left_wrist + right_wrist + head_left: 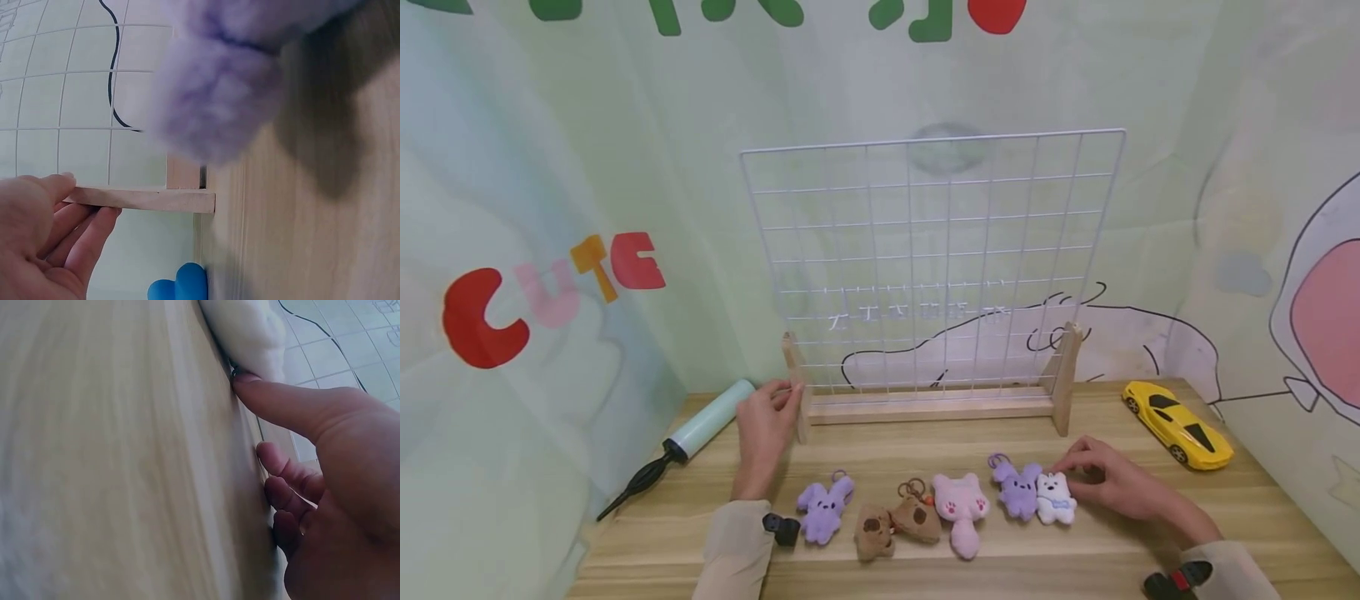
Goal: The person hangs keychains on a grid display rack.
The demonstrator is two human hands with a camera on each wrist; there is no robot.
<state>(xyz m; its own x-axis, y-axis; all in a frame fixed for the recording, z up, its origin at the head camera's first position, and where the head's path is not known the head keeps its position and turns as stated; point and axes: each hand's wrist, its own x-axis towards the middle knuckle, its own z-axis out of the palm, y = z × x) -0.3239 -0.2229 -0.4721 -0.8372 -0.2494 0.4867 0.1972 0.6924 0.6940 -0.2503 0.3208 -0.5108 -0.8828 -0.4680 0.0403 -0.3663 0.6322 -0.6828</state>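
Note:
My left hand [767,429] pinches the left wooden upright [144,199] of a stand that holds a white wire grid [928,250]. At the right, my right hand [1108,479] has its thumb and forefinger at the upper edge of a white bear plush keychain [1056,498]. In the right wrist view the thumb tip meets the white plush [253,337] near a small dark ring, and the other fingers curl by the tabletop. A purple plush keychain [1018,492] lies against the bear. Another purple plush keychain [824,510] lies near my left wrist.
Two brown plush keychains [875,533] and a pink one [961,510] lie between my hands. Small white hooks [898,311] hang on the grid. A light-blue hand pump [711,421] lies at the left, a yellow toy car [1176,423] at the right. A printed backdrop rises behind.

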